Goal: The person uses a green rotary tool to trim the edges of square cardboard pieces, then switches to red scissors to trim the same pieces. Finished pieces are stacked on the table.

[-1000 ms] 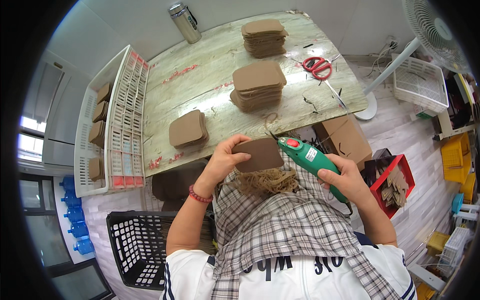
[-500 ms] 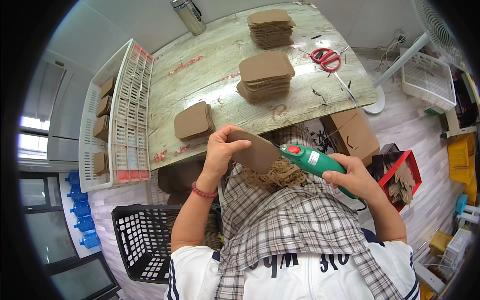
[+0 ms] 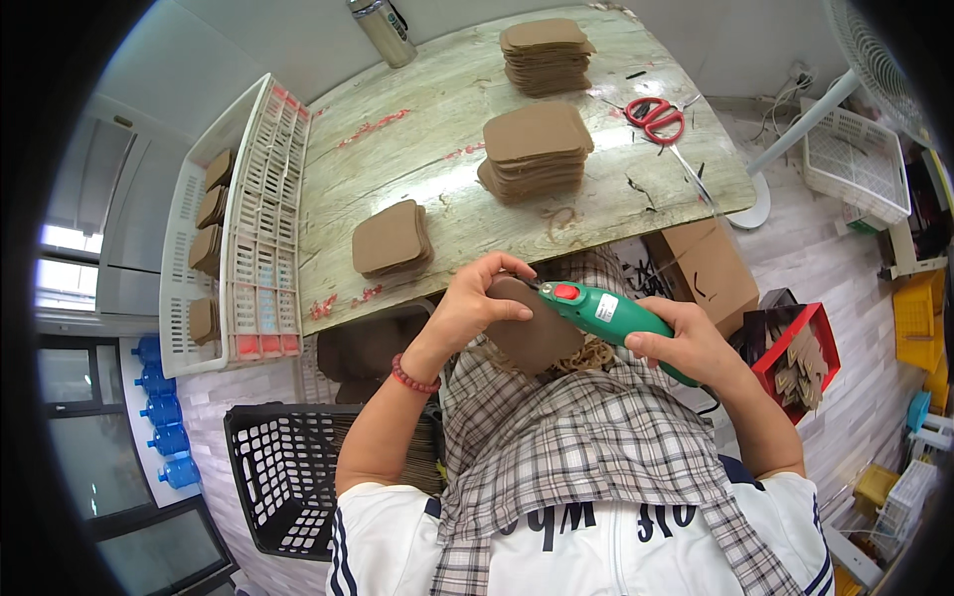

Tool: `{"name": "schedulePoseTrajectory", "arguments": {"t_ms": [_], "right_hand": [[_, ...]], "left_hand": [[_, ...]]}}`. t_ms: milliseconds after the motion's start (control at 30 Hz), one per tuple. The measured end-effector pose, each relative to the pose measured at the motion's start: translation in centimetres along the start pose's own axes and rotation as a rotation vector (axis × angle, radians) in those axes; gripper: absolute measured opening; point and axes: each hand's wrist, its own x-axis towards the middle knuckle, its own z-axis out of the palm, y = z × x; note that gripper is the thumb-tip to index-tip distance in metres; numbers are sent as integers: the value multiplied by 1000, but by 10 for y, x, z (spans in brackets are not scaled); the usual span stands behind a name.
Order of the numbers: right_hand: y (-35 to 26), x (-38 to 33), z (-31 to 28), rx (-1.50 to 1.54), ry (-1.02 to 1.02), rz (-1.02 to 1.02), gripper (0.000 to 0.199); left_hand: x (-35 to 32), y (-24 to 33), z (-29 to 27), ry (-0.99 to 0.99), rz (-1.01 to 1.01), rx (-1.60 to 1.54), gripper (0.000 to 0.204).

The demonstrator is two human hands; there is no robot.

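My left hand (image 3: 472, 306) pinches a flat brown sheet piece (image 3: 535, 336) with rounded corners, thumb on its upper face. The piece is held over my lap, tilted, just off the table's near edge. My right hand (image 3: 688, 343) wraps round a green handheld power cutter (image 3: 614, 312) with a red switch. The cutter's tip meets the piece's far edge, close to my left fingertips; its blade is too small to make out. Curled brown trimmings (image 3: 588, 356) lie on my checked apron (image 3: 576, 427), partly hidden under the piece.
On the wooden table (image 3: 397, 149) stand brown stacks, a small one (image 3: 391, 236) and two taller ones (image 3: 537, 134) (image 3: 545, 38), red scissors (image 3: 656, 119) and a steel flask (image 3: 383, 32). White crate (image 3: 263, 214) left; black crate (image 3: 283, 477) below; cardboard box (image 3: 704, 273) and red-rimmed box (image 3: 825, 338) right.
The brown piece has turned, its lower end swinging down toward my lap. My left hand has shifted right, with fingers now near the cutter tip. The cutter has moved slightly left.
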Motion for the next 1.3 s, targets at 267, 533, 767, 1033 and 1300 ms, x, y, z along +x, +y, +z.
{"name": "schedulePoseTrajectory", "arguments": {"t_ms": [267, 533, 767, 1033, 1300], "right_hand": [[10, 20, 12, 91, 125, -78, 32], [28, 12, 5, 117, 216, -75, 31], [42, 13, 2, 128, 261, -53, 32], [48, 6, 6, 100, 316, -100, 33], [38, 7, 2, 130, 326, -119, 31]], "left_hand": [[-14, 13, -36, 171, 76, -49, 59], [-4, -30, -181, 880, 176, 194, 40], [92, 25, -106, 807, 601, 1386, 52], [178, 43, -68, 474, 344, 1251, 56], [147, 44, -61, 587, 577, 803, 37]]}}
